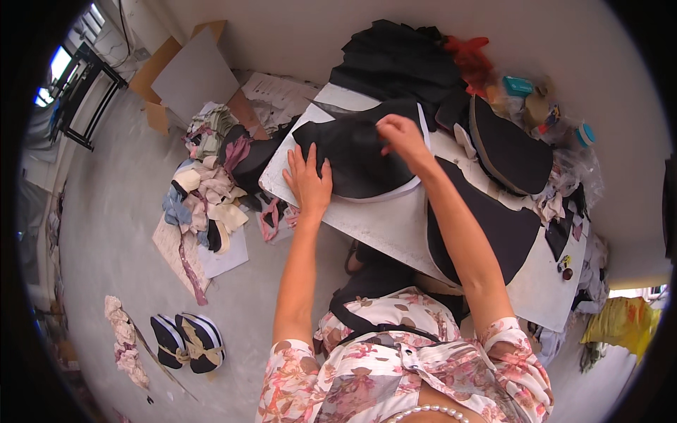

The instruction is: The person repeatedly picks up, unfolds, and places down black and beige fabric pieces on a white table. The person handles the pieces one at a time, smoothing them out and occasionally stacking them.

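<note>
Black, leathery sheet [356, 158] lies on white tabletop [381, 224], pale rim showing along its right and lower edges. Left hand [309, 185] flat, fingers spread wide, pressing sheet's left side. Right hand [403, 141] curled narrow over sheet's right part; cannot tell whether fingertips pinch anything. Dark curved panel [483, 222] beside it, under right forearm. Thick rounded stack [513, 151] farther right. Crumpled black material [395, 67] behind, red bag [471, 60] next to it. Fabric scraps [210, 182] heaped on floor, left.
</note>
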`<state>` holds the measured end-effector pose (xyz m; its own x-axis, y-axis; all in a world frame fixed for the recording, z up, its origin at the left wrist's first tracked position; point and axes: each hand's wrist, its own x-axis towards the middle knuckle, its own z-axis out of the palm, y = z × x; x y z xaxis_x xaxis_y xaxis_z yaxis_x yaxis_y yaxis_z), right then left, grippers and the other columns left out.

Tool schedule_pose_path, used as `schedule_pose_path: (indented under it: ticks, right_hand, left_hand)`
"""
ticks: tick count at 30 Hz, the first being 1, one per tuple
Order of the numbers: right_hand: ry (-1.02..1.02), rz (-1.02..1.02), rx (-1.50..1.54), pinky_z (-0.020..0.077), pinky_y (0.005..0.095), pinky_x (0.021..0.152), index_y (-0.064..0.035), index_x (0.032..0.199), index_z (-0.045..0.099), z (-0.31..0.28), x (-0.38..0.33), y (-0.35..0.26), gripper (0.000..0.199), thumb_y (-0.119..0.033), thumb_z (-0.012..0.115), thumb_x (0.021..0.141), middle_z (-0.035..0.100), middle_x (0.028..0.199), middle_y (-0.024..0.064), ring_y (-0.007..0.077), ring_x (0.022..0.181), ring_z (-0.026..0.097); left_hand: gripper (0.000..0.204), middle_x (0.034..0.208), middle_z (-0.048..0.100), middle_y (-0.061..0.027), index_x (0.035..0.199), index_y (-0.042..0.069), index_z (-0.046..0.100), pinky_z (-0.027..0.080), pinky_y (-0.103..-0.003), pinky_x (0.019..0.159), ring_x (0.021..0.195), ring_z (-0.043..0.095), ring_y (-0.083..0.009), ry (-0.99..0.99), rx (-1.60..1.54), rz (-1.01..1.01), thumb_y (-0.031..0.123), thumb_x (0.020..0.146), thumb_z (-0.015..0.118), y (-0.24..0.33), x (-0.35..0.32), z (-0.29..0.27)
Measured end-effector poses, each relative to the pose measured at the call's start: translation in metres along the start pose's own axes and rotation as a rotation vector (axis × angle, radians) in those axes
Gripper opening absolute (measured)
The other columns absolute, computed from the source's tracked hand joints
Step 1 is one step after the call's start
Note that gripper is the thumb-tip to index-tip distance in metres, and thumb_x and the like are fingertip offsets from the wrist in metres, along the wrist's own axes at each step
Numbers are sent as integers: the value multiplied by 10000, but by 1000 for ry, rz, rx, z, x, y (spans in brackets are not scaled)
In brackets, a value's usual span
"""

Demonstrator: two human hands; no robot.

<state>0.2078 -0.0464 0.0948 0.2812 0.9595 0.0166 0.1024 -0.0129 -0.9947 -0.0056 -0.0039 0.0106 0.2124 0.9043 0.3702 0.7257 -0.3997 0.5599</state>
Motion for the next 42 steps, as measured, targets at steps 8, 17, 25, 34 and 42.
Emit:
schedule_pose_path:
  ticks: [8, 17, 25, 34, 42]
  right_hand:
    - [74, -351, 685, 493, 316, 912, -45, 1066, 641, -194, -62, -68, 241, -187, 497, 934, 686, 1052, 51, 153, 988, 644]
    - [10, -598, -503, 470, 275, 710, -23, 788, 565, -157, -158, -133, 82, -101, 559, 763, 629, 1074, 78, 151, 807, 597]
    - [-120, -801, -980, 486, 353, 703, -63, 840, 581, -86, -175, -85, 186, -155, 709, 740, 635, 995, 70, 258, 863, 602]
    - [-144, -360, -729, 504, 373, 736, -37, 1044, 636, -163, -182, -63, 345, -168, 727, 738, 684, 918, 126, 305, 840, 653]
    - [199, -70, -208, 484, 253, 706, -5, 877, 637, -205, -304, -74, 116, -68, 699, 803, 652, 819, 31, 103, 747, 610]
  left_hand:
    - [481, 1487, 352, -207, 1367, 119, 519, 202, -624, 1090, 1416, 256, -380, -13, 129, 40, 315, 928, 544, -16, 2, 7]
    - [488, 1169, 636, -159, 1276, -35, 549, 513, -323, 830, 1060, 633, -248, -578, -1390, -76, 280, 918, 655, 142, 0, -76]
    - [294, 940, 682, -18, 1135, -25, 654, 450, -182, 696, 807, 573, -46, -621, -1244, 18, 152, 904, 692, 192, -16, -49]
    - [199, 913, 722, -89, 1079, -52, 667, 470, -194, 726, 788, 629, -93, -362, -1037, 297, 92, 967, 586, 195, -25, -84]
    - [162, 822, 690, -107, 1026, -21, 634, 552, -293, 601, 706, 670, -164, -588, -1306, -55, 122, 958, 598, 168, -46, -107]
